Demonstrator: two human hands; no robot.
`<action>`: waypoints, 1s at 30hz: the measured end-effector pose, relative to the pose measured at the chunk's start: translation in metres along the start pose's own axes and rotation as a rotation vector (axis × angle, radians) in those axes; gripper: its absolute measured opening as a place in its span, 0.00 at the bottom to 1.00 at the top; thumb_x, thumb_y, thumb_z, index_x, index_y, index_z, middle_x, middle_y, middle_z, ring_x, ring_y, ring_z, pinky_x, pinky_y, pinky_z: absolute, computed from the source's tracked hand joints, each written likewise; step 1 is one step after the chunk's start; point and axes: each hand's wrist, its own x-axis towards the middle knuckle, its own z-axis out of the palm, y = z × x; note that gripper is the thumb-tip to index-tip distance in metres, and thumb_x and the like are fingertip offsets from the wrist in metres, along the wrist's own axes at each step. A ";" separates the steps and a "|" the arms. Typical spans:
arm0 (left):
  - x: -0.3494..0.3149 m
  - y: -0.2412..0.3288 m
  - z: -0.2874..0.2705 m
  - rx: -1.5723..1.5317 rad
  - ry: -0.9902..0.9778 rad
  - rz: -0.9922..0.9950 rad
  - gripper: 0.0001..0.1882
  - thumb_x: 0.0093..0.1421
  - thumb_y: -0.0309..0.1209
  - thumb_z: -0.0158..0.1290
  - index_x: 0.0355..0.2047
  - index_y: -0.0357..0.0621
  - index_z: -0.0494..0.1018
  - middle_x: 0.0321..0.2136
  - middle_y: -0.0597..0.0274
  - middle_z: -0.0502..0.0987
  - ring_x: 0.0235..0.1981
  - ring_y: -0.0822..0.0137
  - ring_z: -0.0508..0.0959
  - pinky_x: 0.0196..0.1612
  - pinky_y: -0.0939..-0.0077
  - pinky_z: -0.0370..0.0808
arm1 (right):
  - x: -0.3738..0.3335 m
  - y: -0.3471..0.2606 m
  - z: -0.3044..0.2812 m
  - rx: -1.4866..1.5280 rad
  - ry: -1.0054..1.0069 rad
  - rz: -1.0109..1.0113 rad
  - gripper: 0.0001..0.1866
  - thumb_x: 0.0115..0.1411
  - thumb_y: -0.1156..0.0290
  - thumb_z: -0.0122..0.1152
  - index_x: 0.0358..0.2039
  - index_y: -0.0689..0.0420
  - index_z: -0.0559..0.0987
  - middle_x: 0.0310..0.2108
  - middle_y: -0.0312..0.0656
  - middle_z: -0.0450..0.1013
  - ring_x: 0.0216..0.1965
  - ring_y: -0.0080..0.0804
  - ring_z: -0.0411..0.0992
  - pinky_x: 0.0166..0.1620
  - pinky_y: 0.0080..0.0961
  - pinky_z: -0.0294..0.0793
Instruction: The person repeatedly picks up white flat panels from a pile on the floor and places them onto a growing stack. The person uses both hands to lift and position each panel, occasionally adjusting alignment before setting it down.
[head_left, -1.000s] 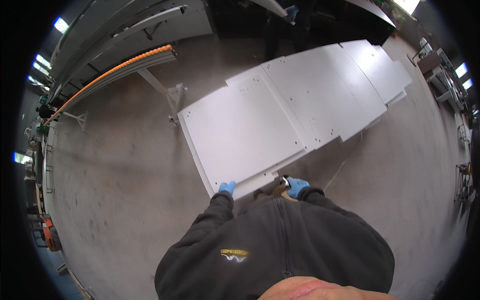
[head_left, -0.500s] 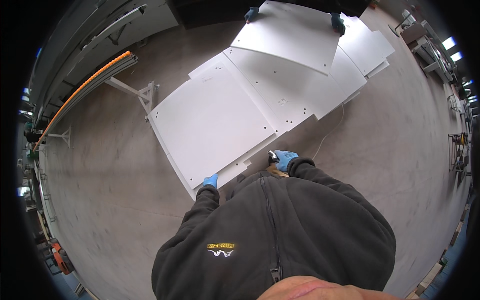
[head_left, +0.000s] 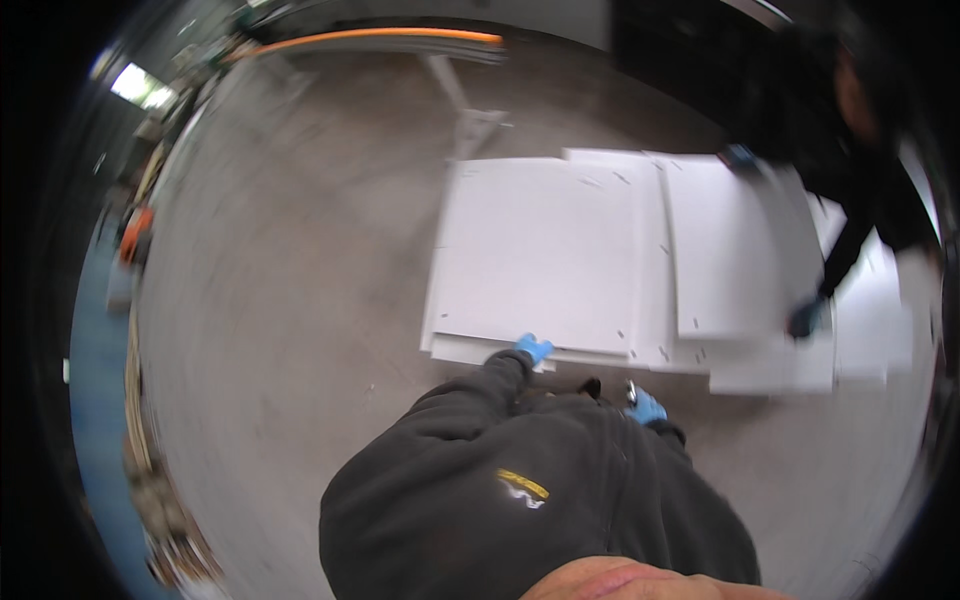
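Observation:
A large white panel [head_left: 540, 255] with small dark holes lies on other white boards in front of me. My left hand [head_left: 535, 349], in a blue glove, is at the panel's near edge with its fingers apart. To the right, just off the boards' near edge, my blue-gloved right hand [head_left: 648, 405] is closed around a small silver-and-dark tool [head_left: 631, 392]; blur hides its exact kind. Another person in dark clothes leans over a second white panel [head_left: 735, 250], one dark-gloved hand [head_left: 738, 157] at its far edge and the other [head_left: 805, 317] near its right corner.
More white boards [head_left: 870, 340] overlap at the right, edges uneven. Beyond the boards' far left corner stands a pale metal support [head_left: 475, 130] below a long rail with an orange strip [head_left: 380, 36]. Grey concrete floor [head_left: 290, 300] spreads to the left, with stacked materials along the far-left side.
My view has swung left, so the boards appear farther right. My left hand has moved rightward along the panel's near edge. The second panel, lifted and tilted before, now lies lower over the boards.

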 end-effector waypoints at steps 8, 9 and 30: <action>-0.030 -0.008 0.008 -0.141 0.065 -0.268 0.39 0.56 0.47 0.56 0.60 0.29 0.66 0.59 0.32 0.70 0.63 0.42 0.69 0.65 0.58 0.66 | 0.031 0.038 -0.032 -0.112 -0.203 0.053 0.23 0.51 0.60 0.62 0.48 0.51 0.75 0.48 0.51 0.77 0.53 0.50 0.74 0.54 0.43 0.72; -0.030 -0.009 0.009 -0.178 0.045 -0.274 0.40 0.56 0.47 0.56 0.62 0.30 0.64 0.60 0.33 0.69 0.63 0.43 0.69 0.65 0.59 0.65 | 0.035 0.039 -0.037 -0.134 -0.208 0.061 0.23 0.51 0.60 0.62 0.48 0.51 0.75 0.49 0.51 0.77 0.53 0.50 0.74 0.54 0.43 0.72; -0.026 0.027 0.011 -0.111 -0.003 -0.164 0.33 0.60 0.47 0.56 0.56 0.31 0.70 0.48 0.40 0.78 0.46 0.49 0.80 0.49 0.61 0.77 | 0.064 0.043 -0.040 -0.142 -0.294 0.065 0.26 0.51 0.55 0.65 0.49 0.50 0.75 0.51 0.50 0.77 0.55 0.49 0.74 0.56 0.42 0.72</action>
